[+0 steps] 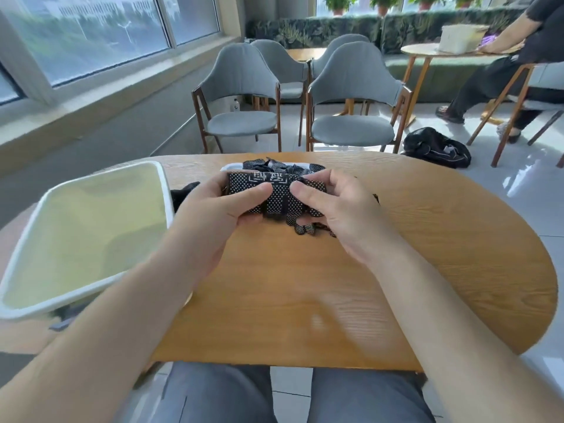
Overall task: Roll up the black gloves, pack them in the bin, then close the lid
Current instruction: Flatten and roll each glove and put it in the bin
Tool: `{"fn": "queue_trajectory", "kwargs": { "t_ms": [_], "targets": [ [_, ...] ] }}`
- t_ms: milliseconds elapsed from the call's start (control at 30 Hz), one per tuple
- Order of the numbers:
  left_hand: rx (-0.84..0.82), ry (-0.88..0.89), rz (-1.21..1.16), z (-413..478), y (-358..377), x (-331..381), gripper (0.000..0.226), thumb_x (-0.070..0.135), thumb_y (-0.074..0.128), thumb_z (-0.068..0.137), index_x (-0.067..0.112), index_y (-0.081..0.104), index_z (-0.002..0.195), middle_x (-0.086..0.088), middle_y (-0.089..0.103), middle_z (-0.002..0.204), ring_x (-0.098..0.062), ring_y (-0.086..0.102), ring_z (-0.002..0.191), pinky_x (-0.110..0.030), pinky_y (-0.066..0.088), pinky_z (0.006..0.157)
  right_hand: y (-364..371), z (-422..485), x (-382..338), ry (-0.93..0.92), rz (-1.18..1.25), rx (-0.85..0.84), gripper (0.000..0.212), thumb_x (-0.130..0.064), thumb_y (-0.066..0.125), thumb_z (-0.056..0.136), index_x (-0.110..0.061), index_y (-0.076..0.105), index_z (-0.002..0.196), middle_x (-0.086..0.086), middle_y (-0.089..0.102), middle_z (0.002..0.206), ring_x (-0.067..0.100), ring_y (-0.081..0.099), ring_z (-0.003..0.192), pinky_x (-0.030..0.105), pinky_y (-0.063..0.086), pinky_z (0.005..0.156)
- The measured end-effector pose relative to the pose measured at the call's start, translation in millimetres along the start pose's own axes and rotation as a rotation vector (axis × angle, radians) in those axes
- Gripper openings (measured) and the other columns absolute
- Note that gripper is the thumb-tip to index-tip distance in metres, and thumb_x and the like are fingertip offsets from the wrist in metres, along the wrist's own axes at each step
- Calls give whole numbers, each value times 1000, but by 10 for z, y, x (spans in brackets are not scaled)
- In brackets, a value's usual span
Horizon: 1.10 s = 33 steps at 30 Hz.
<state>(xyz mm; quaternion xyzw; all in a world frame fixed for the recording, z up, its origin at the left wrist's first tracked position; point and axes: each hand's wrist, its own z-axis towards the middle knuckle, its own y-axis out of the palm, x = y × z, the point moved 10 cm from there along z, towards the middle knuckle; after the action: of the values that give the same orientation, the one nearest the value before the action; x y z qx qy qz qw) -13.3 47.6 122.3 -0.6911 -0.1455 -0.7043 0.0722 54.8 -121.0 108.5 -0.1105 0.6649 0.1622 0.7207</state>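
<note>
My left hand (213,206) and right hand (332,206) each grip the dotted black glove (276,193) above the bench (396,254), beside the white bin (88,236).

white printed mark on glove (276,190), unreadable

You have a black glove (276,195) with white grip dots partly rolled into a thick bundle, raised over the table's middle, its loose fingertips hanging at 6 o'clock. More black gloves (282,167) lie heaped on a white lid (227,168) at 12 o'clock. The open bin (85,236), white-rimmed and pale inside, sits at 9 o'clock.
</note>
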Motion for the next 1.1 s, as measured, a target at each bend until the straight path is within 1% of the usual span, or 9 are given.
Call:
{"fn": "queue_trajectory", "kwargs": {
  "t_ms": [100,200,333,533,633,767,867,1000,1100],
  "targets": [
    [15,47,85,-102,-383,285,46,17,79,68,12,69,113,0,76,103,-16,74,97,-24,59,74,423,84,-209,-40,13,-134,31,-14,76,92,-8,61,119,7,76,103,22,76,94,36,65,75],
    [51,34,163,-124,-855,417,46,10,78,71,12,69,116,-6,74,110,-20,74,101,-29,61,82,961,202,-323,-110,-156,-265,41,-18,73,95,-16,60,135,-1,75,112,14,74,99,30,62,82],
    [48,-1,282,-99,-1416,491,38,1,74,81,8,72,118,-11,74,114,-25,72,104,-30,59,89,1606,391,-438,-200,-467,-375,22,-26,71,96,-26,76,117,-12,74,110,1,67,100,14,52,86],
    [101,-110,419,63,-2158,428,31,0,75,84,12,74,113,-11,75,112,-25,72,102,-28,55,84,2365,666,-310,-119,-598,-515,22,-17,71,95,-22,75,116,5,76,106,25,72,97,32,57,82],
    [111,-158,525,170,-2388,403,28,2,75,85,14,72,110,-8,74,104,-20,69,92,-26,51,79,2709,817,-169,-80,-710,-588,35,-20,69,95,-30,66,128,-1,72,110,22,74,93,28,59,77],
    [106,-172,677,307,-2533,412,23,4,73,86,16,71,105,1,71,92,-13,65,81,-21,50,72,3012,992,-52,-102,-895,-639,32,-19,63,94,-40,64,118,-9,75,100,16,75,81,37,62,82],
    [116,-162,859,434,-2633,416,20,9,70,86,21,70,102,5,73,94,-8,64,72,-11,45,51,3187,1140,40,-85,-990,-645,28,-19,61,93,-39,66,112,-4,76,99,16,75,79,41,62,84],
    [63,-220,1164,681,-2716,230,19,14,65,83,23,67,100,1,74,89,-21,72,81,-29,57,65,3394,1257,166,-93,-1162,-680,30,-13,57,94,-36,67,110,-7,70,95,18,72,88,36,60,86],
    [-70,-240,1488,962,-2687,-14,17,11,58,85,15,68,98,-1,68,79,-24,65,76,-30,50,61,3606,1365,368,-145,-1465,-752,35,-10,53,92,-28,69,118,-5,72,101,22,68,96,31,56,81]
  ]
}}
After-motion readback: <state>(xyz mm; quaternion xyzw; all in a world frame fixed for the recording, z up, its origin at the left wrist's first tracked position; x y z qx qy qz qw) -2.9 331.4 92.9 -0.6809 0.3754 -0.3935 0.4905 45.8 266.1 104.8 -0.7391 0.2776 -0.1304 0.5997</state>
